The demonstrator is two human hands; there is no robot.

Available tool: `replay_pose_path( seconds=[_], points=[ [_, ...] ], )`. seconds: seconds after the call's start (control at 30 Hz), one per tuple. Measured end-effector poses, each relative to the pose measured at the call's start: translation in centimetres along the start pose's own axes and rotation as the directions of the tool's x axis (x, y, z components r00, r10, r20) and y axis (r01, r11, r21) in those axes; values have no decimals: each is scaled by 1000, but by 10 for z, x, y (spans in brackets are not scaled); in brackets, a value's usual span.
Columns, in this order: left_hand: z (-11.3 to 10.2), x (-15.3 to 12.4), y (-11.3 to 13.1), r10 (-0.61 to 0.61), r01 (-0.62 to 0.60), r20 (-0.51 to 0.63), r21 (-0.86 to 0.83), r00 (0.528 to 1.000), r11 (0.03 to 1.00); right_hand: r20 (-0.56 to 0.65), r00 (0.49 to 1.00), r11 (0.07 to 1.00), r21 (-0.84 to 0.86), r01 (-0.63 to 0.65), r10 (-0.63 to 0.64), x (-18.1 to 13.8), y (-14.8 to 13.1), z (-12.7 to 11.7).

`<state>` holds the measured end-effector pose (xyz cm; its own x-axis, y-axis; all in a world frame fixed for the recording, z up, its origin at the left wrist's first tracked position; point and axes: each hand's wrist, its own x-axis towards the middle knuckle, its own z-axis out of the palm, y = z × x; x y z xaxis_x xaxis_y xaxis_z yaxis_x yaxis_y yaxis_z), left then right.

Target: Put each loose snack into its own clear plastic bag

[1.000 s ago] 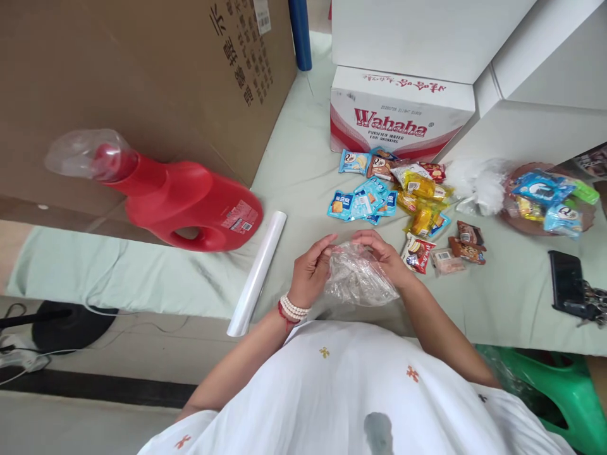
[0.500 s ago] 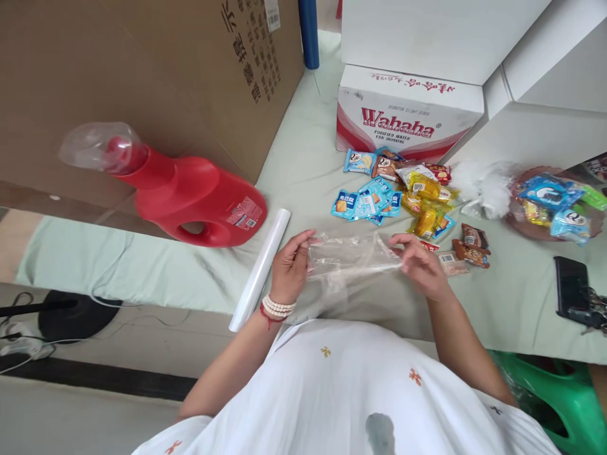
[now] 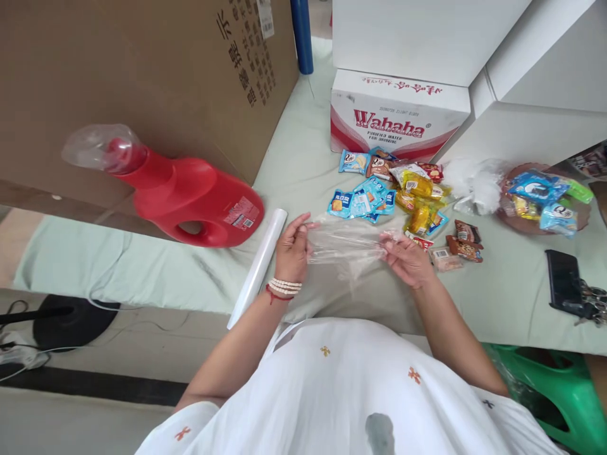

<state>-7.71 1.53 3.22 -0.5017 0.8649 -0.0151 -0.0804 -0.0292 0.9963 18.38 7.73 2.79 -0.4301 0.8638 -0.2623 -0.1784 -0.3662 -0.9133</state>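
Note:
A clear plastic bag (image 3: 346, 246) is stretched flat between my two hands above the pale green cloth. My left hand (image 3: 291, 249), with bead bracelets at the wrist, pinches the bag's left edge. My right hand (image 3: 408, 259) pinches its right edge. Just beyond the bag lies a heap of small snack packets (image 3: 389, 196) in blue, yellow and brown wrappers. A white roll of bags (image 3: 258, 265) lies slanted to the left of my left hand.
A red detergent jug (image 3: 184, 199) lies on its side at the left before a big cardboard box (image 3: 142, 76). A Wahaha carton (image 3: 398, 117) stands at the back. At the right are a dish of snacks (image 3: 545, 196), a black phone (image 3: 562, 278) and keys.
The bag was crumpled between my hands close together. My hands have drawn apart and pulled it out flat, then shifted slightly forward.

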Motion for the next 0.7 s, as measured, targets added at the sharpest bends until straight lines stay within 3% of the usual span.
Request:
replay_pose_path(
  seconds=[0.07, 0.1, 0.13, 0.17, 0.23, 0.3, 0.33, 0.37, 0.4, 0.43, 0.5, 0.57, 0.63, 0.7],
  points=[
    [-24, -1, 18, 223, -226, 40, 162, 974, 961, 18, 978, 941, -268, 207, -210, -4, -20, -14],
    [-38, -4, 27, 345, -360, 103, 257, 933, 897, 84, 940, 850, -406, 335, -330, -8, -32, -21],
    [-51, -10, 35, 449, -504, 231, 345, 863, 792, 182, 887, 726, -518, 453, -424, -13, -44, -29],
    [-64, -16, 41, 507, -646, 405, 389, 760, 657, 292, 829, 589, -594, 548, -477, -18, -53, -35],
    [-82, -30, 43, 414, -828, 743, 336, 526, 449, 478, 734, 365, -652, 664, -482, -26, -59, -47],
    [-89, -38, 35, 181, -901, 936, 218, 302, 376, 565, 698, 247, -671, 699, -439, -30, -46, -56],
    [-90, -40, 28, 79, -901, 967, 193, 242, 389, 585, 699, 215, -683, 698, -411, -31, -33, -59],
    [-89, -40, 20, 8, -882, 973, 205, 231, 424, 596, 706, 192, -696, 691, -383, -32, -18, -62],
    [-87, -40, 13, -33, -841, 962, 255, 273, 477, 599, 720, 172, -714, 678, -352, -32, -2, -63],
    [-85, -39, 8, -60, -772, 931, 333, 359, 542, 596, 736, 152, -735, 661, -320, -34, 12, -63],
    [-78, -37, 1, -119, -559, 804, 503, 582, 659, 583, 762, 103, -771, 628, -283, -40, 33, -59],
    [-65, -39, 0, -166, -371, 633, 624, 757, 687, 559, 778, 40, -805, 592, -286, -49, 43, -52],
    [-46, -43, 0, -140, -321, 506, 712, 851, 624, 542, 782, -23, -826, 564, -307, -59, 47, -46],
    [-25, -48, -1, -96, -337, 449, 779, 888, 528, 527, 786, -51, -839, 542, -324, -68, 48, -42]
  ],
)
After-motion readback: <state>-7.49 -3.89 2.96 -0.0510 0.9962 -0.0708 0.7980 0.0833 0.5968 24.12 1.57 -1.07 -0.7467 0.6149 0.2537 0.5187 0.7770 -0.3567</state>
